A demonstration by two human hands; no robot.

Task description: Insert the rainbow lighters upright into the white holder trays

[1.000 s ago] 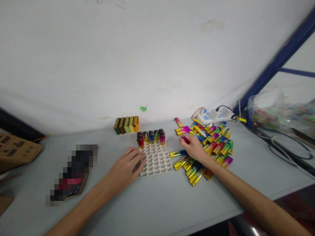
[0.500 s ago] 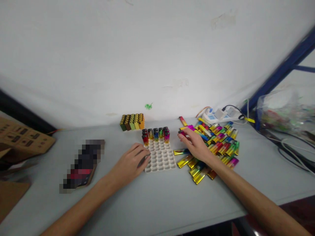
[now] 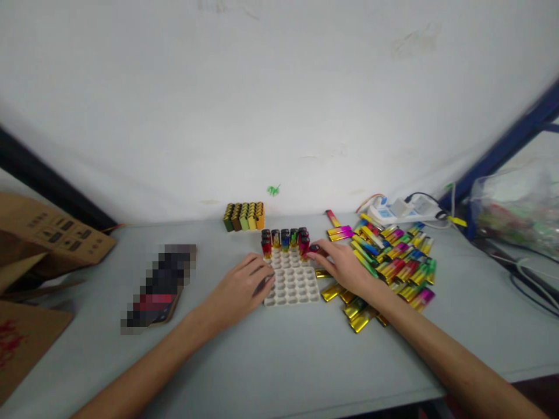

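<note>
A white tray (image 3: 292,291) with rows of small holes lies on the table before me. Several shiny lighters (image 3: 285,241) with black tops stand upright in its far rows and down both sides. My left hand (image 3: 242,288) rests with curled fingers at the tray's left edge, gripping it. In the fingers of my right hand (image 3: 349,267) is a lighter (image 3: 314,248) with a dark top, mostly hidden by the fingers, at the tray's right side. Under and beyond that hand lies a loose pile of metallic, multicoloured lighters (image 3: 397,270).
A block of upright green, brown and yellow lighters (image 3: 244,216) stands by the wall. A white power strip (image 3: 402,210) with plugs lies behind the pile. At left are a pixelated dark object (image 3: 161,285) and cardboard boxes (image 3: 56,227). A clear plastic bag (image 3: 515,203) sits far right.
My right hand has carried the lighter from above the pile's left edge leftward to the tray's right side. My left hand stays at the tray. The whole view has shifted slightly.
</note>
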